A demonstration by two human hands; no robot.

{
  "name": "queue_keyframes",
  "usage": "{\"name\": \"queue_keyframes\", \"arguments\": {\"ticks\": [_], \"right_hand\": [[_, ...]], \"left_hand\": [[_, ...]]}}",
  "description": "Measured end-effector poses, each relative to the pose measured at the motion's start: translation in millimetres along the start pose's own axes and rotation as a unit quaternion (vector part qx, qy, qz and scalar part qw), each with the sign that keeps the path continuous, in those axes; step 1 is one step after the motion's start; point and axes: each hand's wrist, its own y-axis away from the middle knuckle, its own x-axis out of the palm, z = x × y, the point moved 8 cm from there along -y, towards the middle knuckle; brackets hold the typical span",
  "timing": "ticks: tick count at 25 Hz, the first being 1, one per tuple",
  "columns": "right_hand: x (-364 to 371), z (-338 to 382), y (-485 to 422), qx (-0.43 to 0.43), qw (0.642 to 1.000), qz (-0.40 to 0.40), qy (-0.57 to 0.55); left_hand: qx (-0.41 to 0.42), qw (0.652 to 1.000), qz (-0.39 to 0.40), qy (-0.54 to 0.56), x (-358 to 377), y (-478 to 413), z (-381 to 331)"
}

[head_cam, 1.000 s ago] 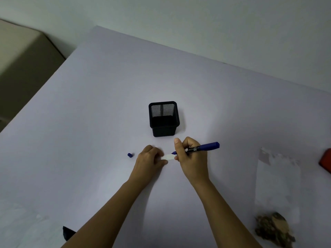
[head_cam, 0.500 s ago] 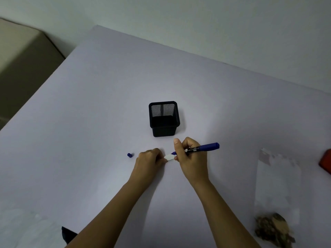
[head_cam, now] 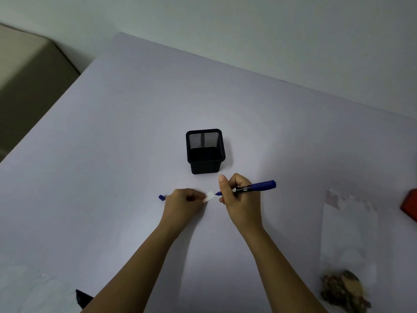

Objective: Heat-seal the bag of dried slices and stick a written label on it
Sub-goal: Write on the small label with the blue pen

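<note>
Pinching small white paper label (head_cam: 209,196), left hand (head_cam: 184,204); right hand (head_cam: 240,197) closed round blue marker pen (head_cam: 252,187), tip at label edge. Writing unreadable. Clear plastic bag of dried slices (head_cam: 348,240) well right of grip; seal undeterminable, sticking pending.

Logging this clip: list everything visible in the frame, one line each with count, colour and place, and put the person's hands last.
table: one, pale lilac-white, fills most of the view
mesh pen holder: one, black, table centre, upright
marker: one, blue, in the right hand, tip at the label
marker cap: one, blue, lying just left of the left hand
label: one, white, small, pinned under the left fingertips
bag: one, clear, flat at the right
dried slices: one clump, brown, at the bag's near end
red object: one, right edge, cut off by the frame
left hand: one, holding the label down
right hand: one, gripping the marker
</note>
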Motion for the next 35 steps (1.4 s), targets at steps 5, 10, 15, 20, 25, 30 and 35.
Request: {"name": "queue_keyframes", "arguments": {"ticks": [5,10,15,20,25,30,35], "right_hand": [[-3.3,-3.4,-2.8,-0.009,1.0,-0.003,0.014],[-5.4,-2.3,-4.1,-0.019,1.0,-0.004,0.02],[-5.8,-0.2,-3.6,-0.018,1.0,-0.006,0.018],[7.9,-7.6,2.0,-0.028,0.999,-0.01,0.04],[20.1,-32.8,3.9,-0.02,0.998,-0.05,0.017],[23.6,-43.8,6.6,-0.05,0.997,-0.055,0.01],[23.2,-41.7,6.9,-0.084,0.994,-0.069,0.033]], "left_hand": [[0.052,0.996,-0.036,-0.058,0.4,0.8,-7.1],[0.143,0.985,-0.026,-0.092,1.9,10.7,-12.6],[0.185,0.979,-0.08,-0.013,-10.2,21.6,-16.8],[0.137,0.98,-0.146,-0.012,-4.5,22.1,-8.4],[0.175,0.967,-0.163,-0.087,-3.2,27.4,-1.1],[0.292,0.931,-0.175,-0.132,1.9,40.5,17.4],[0.326,0.916,-0.171,-0.161,9.3,41.6,16.1]]}}
